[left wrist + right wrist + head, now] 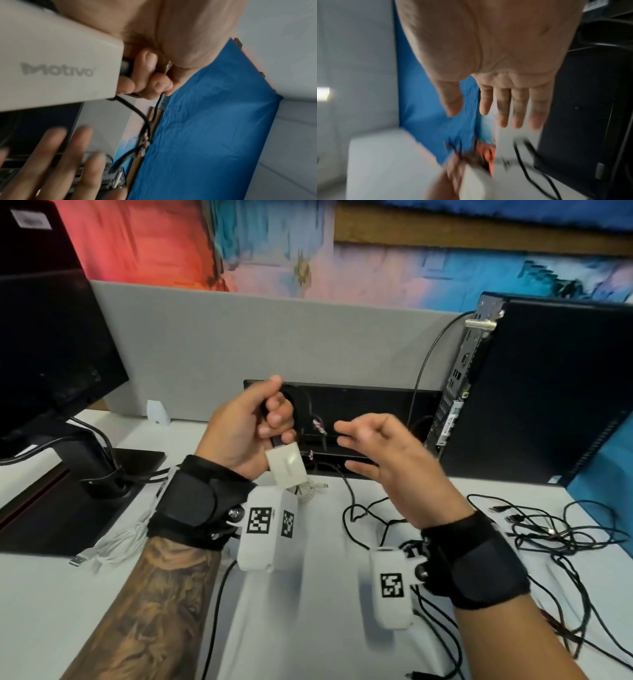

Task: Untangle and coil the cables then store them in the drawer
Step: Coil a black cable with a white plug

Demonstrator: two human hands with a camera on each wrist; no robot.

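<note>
My left hand (263,419) is raised above the desk and grips a coiled black cable (137,109), with a white charger block (287,467) hanging below the fist. In the left wrist view the block (56,67) reads "Motivo" and the fingers (149,62) curl round the cable at its plug. A twist tie (318,426) dangles on the loop. My right hand (363,440) hovers just right of the coil, fingers (518,108) straight and holding nothing. A tangle of black cables (534,529) lies on the desk at the right. No drawer is in view.
A monitor (51,337) on its stand fills the left. A black computer tower (548,392) stands at the right. A black cable-tray opening (359,405) sits by the grey partition (239,337). White cables (113,546) lie near the monitor base.
</note>
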